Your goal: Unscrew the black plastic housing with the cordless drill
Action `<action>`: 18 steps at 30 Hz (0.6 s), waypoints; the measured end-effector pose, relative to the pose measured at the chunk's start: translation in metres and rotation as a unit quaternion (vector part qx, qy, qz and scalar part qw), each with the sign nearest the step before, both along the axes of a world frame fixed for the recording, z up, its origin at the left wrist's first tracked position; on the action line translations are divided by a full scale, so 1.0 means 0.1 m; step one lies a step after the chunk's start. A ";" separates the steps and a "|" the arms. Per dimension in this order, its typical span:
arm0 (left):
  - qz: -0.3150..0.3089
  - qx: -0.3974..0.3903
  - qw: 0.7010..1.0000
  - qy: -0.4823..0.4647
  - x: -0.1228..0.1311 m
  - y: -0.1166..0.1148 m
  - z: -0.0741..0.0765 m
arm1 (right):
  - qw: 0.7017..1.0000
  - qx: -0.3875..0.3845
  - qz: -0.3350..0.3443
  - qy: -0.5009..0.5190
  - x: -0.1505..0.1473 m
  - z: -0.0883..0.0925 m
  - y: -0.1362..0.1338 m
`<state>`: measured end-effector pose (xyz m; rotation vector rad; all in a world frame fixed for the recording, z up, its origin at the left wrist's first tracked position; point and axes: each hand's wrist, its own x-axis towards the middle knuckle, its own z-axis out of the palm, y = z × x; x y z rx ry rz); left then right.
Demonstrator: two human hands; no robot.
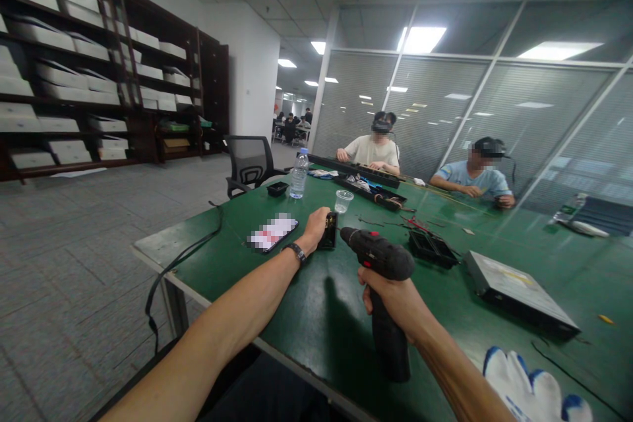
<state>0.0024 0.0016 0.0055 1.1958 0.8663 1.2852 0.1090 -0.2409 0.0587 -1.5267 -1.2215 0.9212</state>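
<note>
My right hand [395, 297] grips the handle of a black cordless drill [383, 257], its nose pointing left toward a small black part [330, 231]. My left hand [315, 227] holds that small black part upright on the green table [306, 290]. A watch sits on my left wrist. The drill's tip is close to the part; contact cannot be told.
A phone [271, 232] lies left of my left hand. A plastic cup [343, 200], a water bottle [299, 175], a black tray [431, 247], a flat metal drive [519, 290] and a white-and-blue glove [529, 386] are on the table. Two people sit at the far side.
</note>
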 end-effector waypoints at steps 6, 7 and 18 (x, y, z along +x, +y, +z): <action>-0.001 0.007 1.000 0.000 0.00 0.02 -0.01 | 1.000 0.012 0.000 -0.003 0.00 -0.01 0.00; 0.000 0.010 1.000 0.001 -0.01 0.02 -0.01 | 1.000 0.012 0.001 -0.005 0.01 -0.01 0.00; -0.006 -0.004 1.000 0.001 0.00 0.00 0.00 | 1.000 0.015 0.002 -0.016 -0.03 0.03 -0.01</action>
